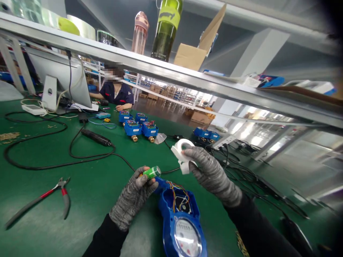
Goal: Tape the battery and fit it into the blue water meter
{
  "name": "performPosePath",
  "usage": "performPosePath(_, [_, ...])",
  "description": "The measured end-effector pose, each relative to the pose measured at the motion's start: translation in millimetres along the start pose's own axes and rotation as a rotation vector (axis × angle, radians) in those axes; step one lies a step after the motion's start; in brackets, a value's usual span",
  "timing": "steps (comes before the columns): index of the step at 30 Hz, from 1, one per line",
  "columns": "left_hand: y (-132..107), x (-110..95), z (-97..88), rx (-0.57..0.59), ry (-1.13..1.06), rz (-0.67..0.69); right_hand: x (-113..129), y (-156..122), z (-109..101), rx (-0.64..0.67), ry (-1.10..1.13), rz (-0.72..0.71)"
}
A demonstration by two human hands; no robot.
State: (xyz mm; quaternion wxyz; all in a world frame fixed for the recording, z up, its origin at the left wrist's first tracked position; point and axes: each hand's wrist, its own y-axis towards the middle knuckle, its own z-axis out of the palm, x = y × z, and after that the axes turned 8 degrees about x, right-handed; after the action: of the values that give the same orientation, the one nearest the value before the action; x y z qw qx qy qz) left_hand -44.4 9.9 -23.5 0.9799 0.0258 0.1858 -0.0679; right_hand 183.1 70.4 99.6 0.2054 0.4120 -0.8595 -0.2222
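My left hand [135, 194], in a grey knitted glove with bare fingertips, is closed round a green battery [152, 172]. Its clear-looking end points up and to the right. In my right hand [211, 173], gloved the same way, is a roll of white tape [184, 145], gripped between thumb and fingers, with a short piece hanging below. Beneath and between both hands lies a blue water meter [167, 228]. Its round dial faces up, and thin coloured wires [174, 200] run in its uncovered upper compartment.
Red-and-grey cutting pliers [60, 189] lie on the green table at left. Several blue meter units [133, 129] stand farther back. Black cables [40, 167] and a power strip [223, 142] cross the table. A shelf [128, 59] with bottles spans above; a person [118, 91] sits across.
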Motion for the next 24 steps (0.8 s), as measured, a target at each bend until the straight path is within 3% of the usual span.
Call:
performPosePath(5, [-2,0,-0.7,0.004,0.043,0.017,27,-6,1,0.177,-0.208,-0.259])
performPosePath(10, [-2,1,-1.3,0.014,0.064,0.007,35,0,1,0.175,-0.341,-0.413])
performPosePath(24, [-2,1,0.1,0.041,0.105,0.004,37,6,13,0.286,-0.327,-0.498])
